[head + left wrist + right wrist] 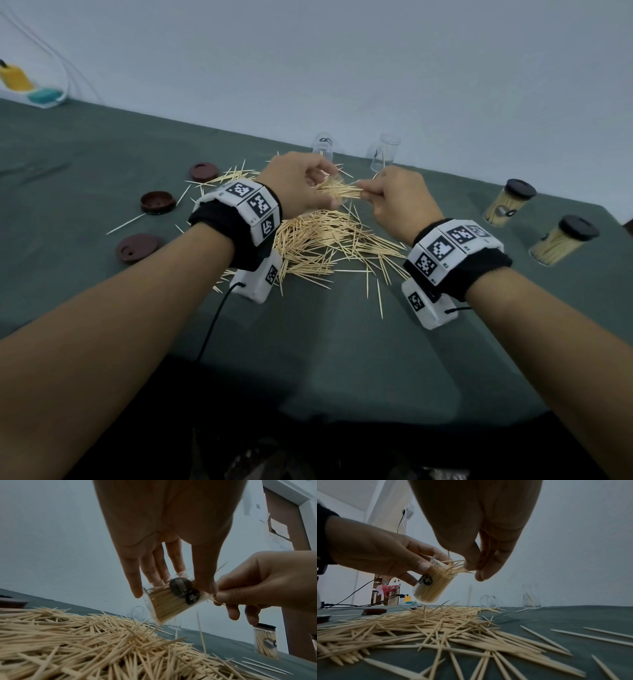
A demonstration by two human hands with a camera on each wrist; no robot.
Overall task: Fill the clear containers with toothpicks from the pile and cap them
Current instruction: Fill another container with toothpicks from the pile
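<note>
My left hand (301, 185) grips a clear container (169, 601) (431, 586), tilted and nearly full of toothpicks, above the pile (329, 240). My right hand (394, 202) pinches a small bunch of toothpicks (457, 566) at the container's mouth. Two empty clear containers stand at the far edge, one (322, 147) on its side and one (385, 152) upright. Two filled, capped containers (508, 202) (561, 240) lie at the right. Three brown caps (204, 171) (158, 202) (137, 247) rest at the left of the pile.
The green cloth table (342, 359) meets a pale wall just behind the empty containers. Loose toothpicks (378, 298) lie scattered around the pile. A yellow and teal object (27, 89) sits at the far left corner. The table's right edge is near the capped containers.
</note>
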